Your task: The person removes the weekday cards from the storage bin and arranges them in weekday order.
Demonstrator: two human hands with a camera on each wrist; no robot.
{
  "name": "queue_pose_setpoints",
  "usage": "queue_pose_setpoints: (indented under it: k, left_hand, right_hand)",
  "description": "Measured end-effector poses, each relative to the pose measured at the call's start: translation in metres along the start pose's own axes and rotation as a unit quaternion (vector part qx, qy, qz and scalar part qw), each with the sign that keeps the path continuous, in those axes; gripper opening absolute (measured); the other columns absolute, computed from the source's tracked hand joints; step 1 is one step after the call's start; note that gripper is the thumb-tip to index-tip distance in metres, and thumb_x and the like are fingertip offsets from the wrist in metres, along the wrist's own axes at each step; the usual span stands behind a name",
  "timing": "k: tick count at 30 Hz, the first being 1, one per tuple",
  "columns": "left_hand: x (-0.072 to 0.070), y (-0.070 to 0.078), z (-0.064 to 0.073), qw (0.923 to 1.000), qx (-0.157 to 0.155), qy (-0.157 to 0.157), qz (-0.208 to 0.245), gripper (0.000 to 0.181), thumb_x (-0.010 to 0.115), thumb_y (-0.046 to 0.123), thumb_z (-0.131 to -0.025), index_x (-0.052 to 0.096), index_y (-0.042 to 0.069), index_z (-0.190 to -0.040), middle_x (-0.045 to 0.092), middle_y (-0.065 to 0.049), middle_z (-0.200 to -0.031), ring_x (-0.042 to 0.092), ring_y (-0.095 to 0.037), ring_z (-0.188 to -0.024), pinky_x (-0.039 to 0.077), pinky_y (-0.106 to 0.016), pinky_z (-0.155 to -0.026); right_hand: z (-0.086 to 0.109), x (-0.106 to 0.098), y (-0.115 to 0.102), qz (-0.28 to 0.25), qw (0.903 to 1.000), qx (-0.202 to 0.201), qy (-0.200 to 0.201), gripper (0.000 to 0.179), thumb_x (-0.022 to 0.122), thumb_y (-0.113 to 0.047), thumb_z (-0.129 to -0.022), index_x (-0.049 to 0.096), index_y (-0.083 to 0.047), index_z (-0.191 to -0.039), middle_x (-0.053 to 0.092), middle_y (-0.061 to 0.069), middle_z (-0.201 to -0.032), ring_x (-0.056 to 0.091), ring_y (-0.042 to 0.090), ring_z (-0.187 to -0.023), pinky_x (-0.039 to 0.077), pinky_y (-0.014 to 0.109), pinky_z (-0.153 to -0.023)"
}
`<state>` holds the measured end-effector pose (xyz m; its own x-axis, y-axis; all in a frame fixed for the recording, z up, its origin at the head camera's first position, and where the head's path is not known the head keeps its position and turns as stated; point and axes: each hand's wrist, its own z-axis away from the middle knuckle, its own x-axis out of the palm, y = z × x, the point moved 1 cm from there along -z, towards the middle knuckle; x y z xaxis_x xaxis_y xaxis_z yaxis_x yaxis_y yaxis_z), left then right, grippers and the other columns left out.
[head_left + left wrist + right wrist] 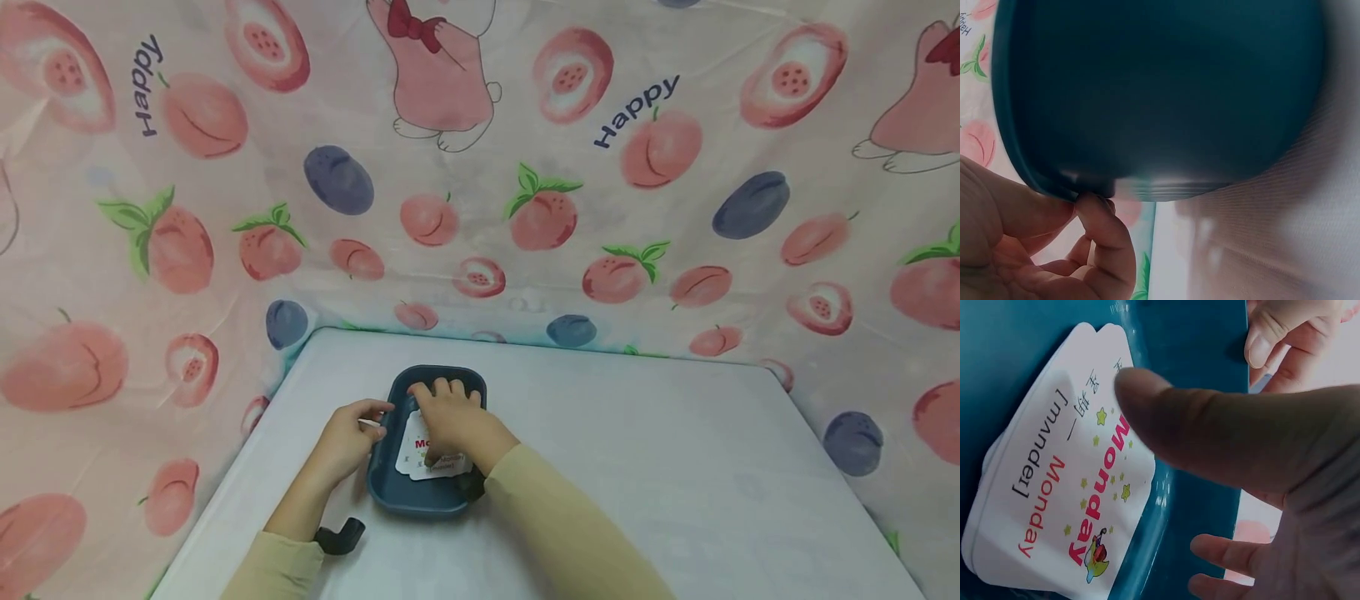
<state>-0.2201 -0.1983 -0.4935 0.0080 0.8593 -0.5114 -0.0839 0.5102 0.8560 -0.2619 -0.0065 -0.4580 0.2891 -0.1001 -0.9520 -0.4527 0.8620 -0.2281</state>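
A dark blue-green tray (390,487) lies at the middle left of the white table, with a small stack of white cards (410,462) in it. The top card (1041,506) reads "Monday" in red and pink letters with small stars, in the right wrist view. My left hand (343,442) pinches the left rim of the tray (1147,94) between thumb and index finger. Over the cards reaches my right hand (453,421), its fingers spread toward the far end of the tray. Its thumb (1197,425) extends over the top card, uncurled.
The white table (637,467) stretches to the right of the tray. Behind it hangs a pink cloth (465,192) printed with peaches and plums. Black wrist mounts (340,536) sit at both wrists.
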Motion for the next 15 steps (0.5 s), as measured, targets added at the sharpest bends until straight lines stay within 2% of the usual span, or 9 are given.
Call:
queue_pose_setpoints:
  k: [6,15]
  left_hand:
    - [-0.001,0.000,0.000,1.0000,-0.004,-0.001,0.002,0.040,0.066,-0.007,-0.097,0.071,0.005,-0.135,0.066,-0.024,-0.125,0.069,-0.023,-0.096,0.061,-0.034,-0.076]
    - [-0.001,-0.001,-0.001,0.9999,-0.008,-0.013,0.005,0.040,0.066,-0.005,-0.098,0.071,0.007,-0.136,0.064,-0.022,-0.127,0.067,-0.022,-0.097,0.058,-0.033,-0.074]
  right_hand:
    - [-0.005,0.004,-0.004,-0.003,0.9997,0.014,-0.020,0.117,0.103,-0.033,-0.070,0.032,-0.033,-0.163,0.048,0.013,-0.153,0.045,0.032,-0.135,0.042,0.061,-0.116]
    - [-0.011,0.014,-0.008,0.019,0.9965,0.055,-0.060,0.119,0.103,-0.028,-0.069,0.030,-0.033,-0.164,0.046,0.015,-0.153,0.045,0.032,-0.133,0.039,0.061,-0.122]
